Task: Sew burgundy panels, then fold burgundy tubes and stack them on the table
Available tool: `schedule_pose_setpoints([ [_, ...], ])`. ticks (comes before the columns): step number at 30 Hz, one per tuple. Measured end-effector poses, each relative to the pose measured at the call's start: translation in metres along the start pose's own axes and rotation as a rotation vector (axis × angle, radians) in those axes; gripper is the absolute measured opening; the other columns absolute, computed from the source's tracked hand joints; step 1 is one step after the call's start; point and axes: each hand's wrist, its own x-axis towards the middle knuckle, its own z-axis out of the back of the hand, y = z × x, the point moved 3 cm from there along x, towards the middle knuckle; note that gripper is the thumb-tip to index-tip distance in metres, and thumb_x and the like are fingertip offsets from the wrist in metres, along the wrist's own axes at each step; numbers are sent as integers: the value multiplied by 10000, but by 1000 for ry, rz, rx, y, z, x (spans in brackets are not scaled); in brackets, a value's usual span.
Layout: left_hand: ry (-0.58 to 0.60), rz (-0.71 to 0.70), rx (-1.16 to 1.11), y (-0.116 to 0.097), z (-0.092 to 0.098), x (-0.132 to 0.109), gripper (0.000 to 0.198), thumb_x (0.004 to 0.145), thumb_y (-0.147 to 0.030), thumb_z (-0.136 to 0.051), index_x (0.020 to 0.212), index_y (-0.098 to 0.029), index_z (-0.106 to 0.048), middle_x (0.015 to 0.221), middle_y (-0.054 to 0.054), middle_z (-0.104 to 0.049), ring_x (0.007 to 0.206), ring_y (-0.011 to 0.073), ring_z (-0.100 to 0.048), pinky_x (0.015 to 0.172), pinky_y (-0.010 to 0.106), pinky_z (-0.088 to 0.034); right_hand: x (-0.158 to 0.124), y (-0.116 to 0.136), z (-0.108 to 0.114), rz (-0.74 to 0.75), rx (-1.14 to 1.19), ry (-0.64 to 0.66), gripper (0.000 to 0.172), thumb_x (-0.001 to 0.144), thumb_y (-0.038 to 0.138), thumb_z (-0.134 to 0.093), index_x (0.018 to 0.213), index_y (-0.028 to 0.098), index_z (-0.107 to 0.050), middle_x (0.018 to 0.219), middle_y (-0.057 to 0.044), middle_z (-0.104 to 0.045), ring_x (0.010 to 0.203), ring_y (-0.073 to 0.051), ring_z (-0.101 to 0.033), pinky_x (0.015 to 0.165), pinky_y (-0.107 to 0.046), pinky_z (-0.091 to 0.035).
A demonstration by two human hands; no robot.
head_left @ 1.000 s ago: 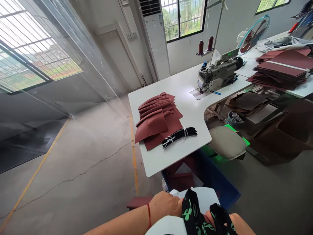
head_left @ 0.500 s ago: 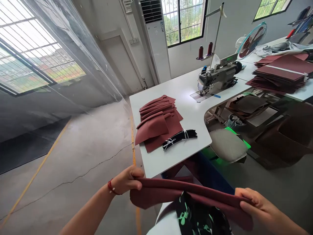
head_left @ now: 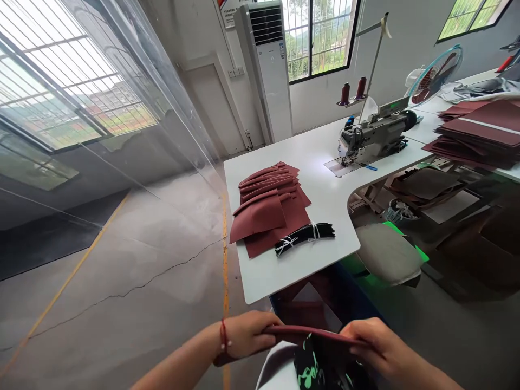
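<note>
Both my hands are low in front of my body, gripping a maroon fabric piece [head_left: 312, 331] by its edges. My left hand [head_left: 246, 336], with a red string on the wrist, pinches one end. My right hand [head_left: 376, 346] holds the other end. Most of the piece is folded down out of sight behind its top edge. Below it lies my black garment with green print [head_left: 311, 368]. Ahead on the table stands a pile of similar maroon pieces [head_left: 270, 211], beside a black bundle tied with white string [head_left: 304, 238].
The white table [head_left: 260, 276] bends right to a sewing machine [head_left: 374, 135] and stacked maroon pieces [head_left: 483, 130]. A blue bin [head_left: 309, 306] sits under the table's near edge, with a cushioned stool [head_left: 388, 254] to its right. A clear plastic curtain [head_left: 122, 108] hangs left.
My hands have come closer together and lower, and the maroon piece, spread wide half a second ago, now looks narrower. One second ago it was not visible. The view has shifted slightly.
</note>
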Motion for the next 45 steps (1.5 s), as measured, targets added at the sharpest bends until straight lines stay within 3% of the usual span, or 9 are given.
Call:
schedule_pose_setpoints([
  [3,-176,88,132,20,3,9,120,849,-261,-467,881,-214,-573,881,17,-658,784,187,-588,683,266,-435,40,1,-1,-19,36,8,185,879,327,-558,985,203,-646,900,-18,-673,770,-159,-596,693,-252,-458],
  [6,-392,205,261,65,33,-2,142,864,-321,-462,797,-204,-506,839,40,-639,766,211,-576,690,302,-424,99,-9,23,-27,-21,-14,433,812,295,-631,1234,226,-570,1144,-53,-666,1031,-220,-612,874,-327,-483],
  [14,-612,357,299,176,82,12,272,857,-455,-514,753,-215,-437,805,41,-627,733,225,-581,664,313,-419,393,-55,101,-135,-271,-475,334,901,347,-616,1182,172,-570,1213,-86,-578,1075,-244,-571,916,-482,-468],
  [20,-712,336,366,219,117,26,346,864,-552,-498,797,-214,-479,821,47,-622,750,235,-584,656,325,-419,495,-73,87,-159,-214,-584,300,925,362,-587,1160,176,-578,1163,-73,-592,972,-206,-604,827,-418,-519],
  [25,-773,313,361,236,126,22,493,875,-684,-380,784,-212,-485,794,53,-614,717,236,-579,637,336,-426,487,-57,72,93,-119,-522,275,933,370,-576,1121,171,-594,1096,-56,-618,906,-183,-620,785,-383,-533],
  [29,-870,299,409,237,138,20,574,860,-748,-307,780,-215,-504,783,63,-618,720,243,-591,646,342,-430,454,-75,120,137,-57,-570,287,951,376,-546,1143,165,-580,1062,-53,-628,877,-176,-631,767,-375,-540],
  [36,-1039,381,469,213,239,69,471,952,-579,-307,1054,-189,-551,927,82,-647,853,258,-617,745,355,-462,405,-137,199,-109,-120,-901,334,918,349,-593,1207,186,-555,1263,-88,-542,1079,-243,-561,908,-479,-472],
  [40,-1057,408,585,184,259,166,564,936,-483,-455,1365,-119,-428,1216,180,-560,1132,317,-514,929,469,-422,325,-151,166,-139,-116,-982,429,910,371,-550,1287,188,-459,1316,-110,-497,1138,-239,-539,953,-426,-460],
  [45,-711,416,683,199,220,265,657,906,-356,-550,1495,-321,-261,1566,118,-189,1416,371,-130,1025,737,-136,143,-191,75,-355,-60,-1017,477,835,531,-532,1180,203,-524,1182,-133,-594,1063,-287,-609,862,-414,-527],
])
